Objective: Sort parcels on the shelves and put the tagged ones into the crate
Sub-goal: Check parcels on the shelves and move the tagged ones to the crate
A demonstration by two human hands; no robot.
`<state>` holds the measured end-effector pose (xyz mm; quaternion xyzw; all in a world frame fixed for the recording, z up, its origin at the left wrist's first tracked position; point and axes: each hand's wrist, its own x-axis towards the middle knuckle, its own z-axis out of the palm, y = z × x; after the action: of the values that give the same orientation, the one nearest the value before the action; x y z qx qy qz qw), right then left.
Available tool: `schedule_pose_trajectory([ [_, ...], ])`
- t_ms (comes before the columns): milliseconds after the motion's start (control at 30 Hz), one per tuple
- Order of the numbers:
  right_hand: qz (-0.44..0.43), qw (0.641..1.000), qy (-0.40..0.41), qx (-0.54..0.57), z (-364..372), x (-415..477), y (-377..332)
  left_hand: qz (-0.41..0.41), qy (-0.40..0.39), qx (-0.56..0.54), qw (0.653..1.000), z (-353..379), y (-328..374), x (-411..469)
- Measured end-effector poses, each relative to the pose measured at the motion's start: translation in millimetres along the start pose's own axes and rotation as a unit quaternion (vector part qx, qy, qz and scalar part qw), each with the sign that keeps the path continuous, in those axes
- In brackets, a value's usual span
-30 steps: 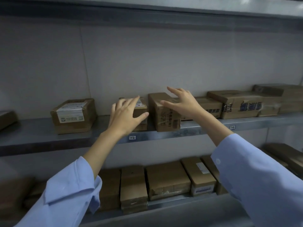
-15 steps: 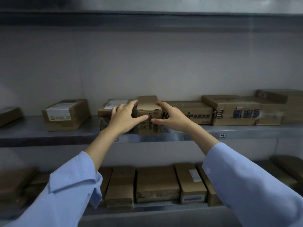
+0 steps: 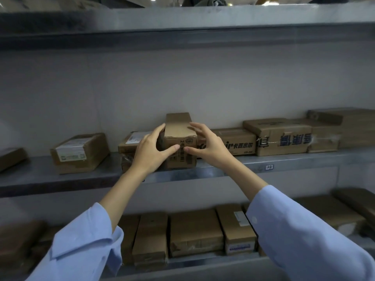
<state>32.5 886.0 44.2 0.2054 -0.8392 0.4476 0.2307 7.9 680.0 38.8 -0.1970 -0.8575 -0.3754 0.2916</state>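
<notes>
A small tall cardboard parcel (image 3: 179, 130) stands at the front of the middle shelf (image 3: 223, 171). My left hand (image 3: 151, 152) grips its left side, thumb across the printed front. My right hand (image 3: 207, 147) holds its right side, fingers curled over the top edge and thumb on the front. Just behind my left hand lies a flat parcel with a white label (image 3: 134, 138). Further left sits another labelled parcel (image 3: 79, 153). No crate is in view.
Right of my hands, printed brown boxes (image 3: 280, 136) line the middle shelf up to the right edge. The lower shelf holds a row of several parcels (image 3: 194, 232). A metal shelf (image 3: 182, 23) runs overhead. A white wall backs the shelves.
Both hands closed in from either side onto the small parcel and now hold it. The parcel has turned end-on and stands at the shelf's front edge.
</notes>
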Motion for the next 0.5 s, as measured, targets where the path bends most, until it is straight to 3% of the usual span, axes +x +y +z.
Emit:
schedule_pose_trajectory([
  [167, -0.004, 0.999, 0.017, 0.038, -4.8, -2.9, -10.0, 0.021, 0.004, -0.077, 0.997, -3.7, 10.1, 0.4],
  [300, -0.007, 0.999, 0.017, 0.048, -6.4, -2.9, -11.7, -0.006, -0.004, -0.165, 0.986, -4.9, 17.0, 2.3],
  [500, -0.001, 0.997, 0.006, 0.073, -10.0, -3.3, -20.8, 0.013, 0.007, -0.182, 0.983, -13.0, 23.2, 2.0],
])
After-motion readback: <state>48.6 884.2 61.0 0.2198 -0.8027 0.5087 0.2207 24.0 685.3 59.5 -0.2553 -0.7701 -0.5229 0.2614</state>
